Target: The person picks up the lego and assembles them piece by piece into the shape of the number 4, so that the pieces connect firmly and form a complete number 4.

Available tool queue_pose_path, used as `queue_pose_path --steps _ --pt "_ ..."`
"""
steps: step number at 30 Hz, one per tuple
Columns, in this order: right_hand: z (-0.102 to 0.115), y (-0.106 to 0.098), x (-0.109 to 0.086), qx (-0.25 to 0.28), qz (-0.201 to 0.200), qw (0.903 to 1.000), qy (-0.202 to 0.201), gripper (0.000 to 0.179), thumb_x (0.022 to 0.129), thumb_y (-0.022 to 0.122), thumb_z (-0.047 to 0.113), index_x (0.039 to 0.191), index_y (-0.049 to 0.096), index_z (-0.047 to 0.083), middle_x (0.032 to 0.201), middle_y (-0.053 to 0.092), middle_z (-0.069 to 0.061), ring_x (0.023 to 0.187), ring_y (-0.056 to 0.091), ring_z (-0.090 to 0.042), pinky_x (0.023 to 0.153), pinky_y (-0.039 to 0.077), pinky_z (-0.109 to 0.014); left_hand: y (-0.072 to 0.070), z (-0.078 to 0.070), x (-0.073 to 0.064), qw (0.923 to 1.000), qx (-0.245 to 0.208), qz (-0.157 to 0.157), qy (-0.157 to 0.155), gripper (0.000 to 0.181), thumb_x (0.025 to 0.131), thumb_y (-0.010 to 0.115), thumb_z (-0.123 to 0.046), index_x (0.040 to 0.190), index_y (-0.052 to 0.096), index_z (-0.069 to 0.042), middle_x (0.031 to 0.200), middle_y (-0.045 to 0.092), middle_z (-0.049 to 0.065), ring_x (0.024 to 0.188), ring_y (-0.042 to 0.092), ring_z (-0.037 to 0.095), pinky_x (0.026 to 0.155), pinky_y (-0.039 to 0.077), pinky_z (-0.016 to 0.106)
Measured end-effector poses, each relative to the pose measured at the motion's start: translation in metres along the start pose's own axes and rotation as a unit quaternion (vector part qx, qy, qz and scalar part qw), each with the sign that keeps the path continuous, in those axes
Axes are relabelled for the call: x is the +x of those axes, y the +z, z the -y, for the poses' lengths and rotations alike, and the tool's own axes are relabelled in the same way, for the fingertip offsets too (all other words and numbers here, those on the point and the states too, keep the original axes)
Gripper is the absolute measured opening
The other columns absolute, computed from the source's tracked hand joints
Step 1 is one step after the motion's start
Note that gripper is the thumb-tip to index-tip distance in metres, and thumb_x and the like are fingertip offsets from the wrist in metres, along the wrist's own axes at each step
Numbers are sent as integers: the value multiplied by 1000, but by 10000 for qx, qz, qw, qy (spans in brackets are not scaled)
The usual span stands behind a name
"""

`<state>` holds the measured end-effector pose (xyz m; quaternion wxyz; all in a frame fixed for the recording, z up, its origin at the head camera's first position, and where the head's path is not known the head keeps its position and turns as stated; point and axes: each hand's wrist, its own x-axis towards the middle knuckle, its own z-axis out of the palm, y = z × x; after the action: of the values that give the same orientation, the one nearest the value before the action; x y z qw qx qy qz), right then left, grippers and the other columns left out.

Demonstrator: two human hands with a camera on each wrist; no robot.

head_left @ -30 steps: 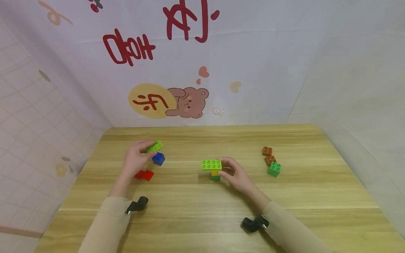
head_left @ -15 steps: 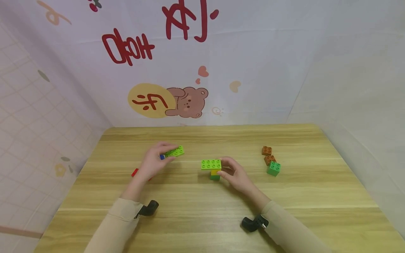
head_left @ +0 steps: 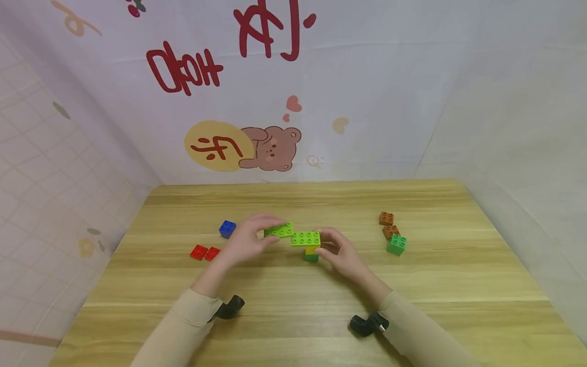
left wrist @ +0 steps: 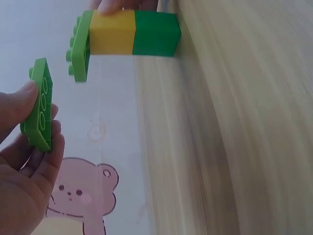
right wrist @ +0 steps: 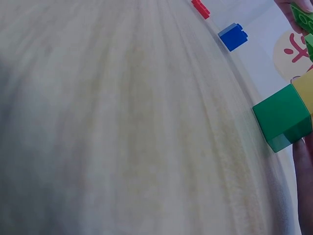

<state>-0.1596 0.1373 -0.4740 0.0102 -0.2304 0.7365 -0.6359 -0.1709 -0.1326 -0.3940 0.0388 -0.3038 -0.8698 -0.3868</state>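
My left hand (head_left: 251, 238) pinches a flat lime-green building brick (left wrist: 39, 107) by its edges, thumb on one side and fingers on the other. Its studs face up in the head view, and its hollow underside shows in the left wrist view. My right hand (head_left: 341, 255) grips a small tower from the right side. The tower has a dark green block (left wrist: 157, 33) at the bottom, a yellow block (left wrist: 112, 32) above it and a second lime-green plate (head_left: 305, 238) on top, overhanging to the left. The held brick is just left of that top plate, overlapping its corner in the head view.
On the wooden table (head_left: 293, 316), a blue block (head_left: 227, 229) and two flat red plates (head_left: 199, 252) lie left of my left hand. Two brown blocks (head_left: 387, 218) and a green block (head_left: 397, 244) are grouped at the right. A printed cloth wall (head_left: 367, 76) stands behind.
My left hand has carried the lime-green brick rightward, from over the blue block to beside the tower. The blue block and red plates are uncovered again. My right hand stays on the tower.
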Motion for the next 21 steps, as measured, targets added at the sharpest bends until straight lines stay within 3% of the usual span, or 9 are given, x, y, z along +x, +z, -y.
queue_pose_path --steps 5,21 --pt "-15 -1 1 30 -37 10000 31 42 88 66 -12 129 54 -7 123 59 -24 112 58 -26 97 50 -39 5 -7 5 9996 153 235 45 37 86 76 -5 123 71 -11 121 68 4 117 59 25 100 45 46" --pt "-17 -2 -1 96 29 9999 -105 40 90 69 -2 128 56 -1 124 59 -18 112 58 -24 97 50 -38 16 -12 9 9970 464 587 -174 39 87 76 -7 125 70 -13 121 68 3 118 57 24 101 44 46"
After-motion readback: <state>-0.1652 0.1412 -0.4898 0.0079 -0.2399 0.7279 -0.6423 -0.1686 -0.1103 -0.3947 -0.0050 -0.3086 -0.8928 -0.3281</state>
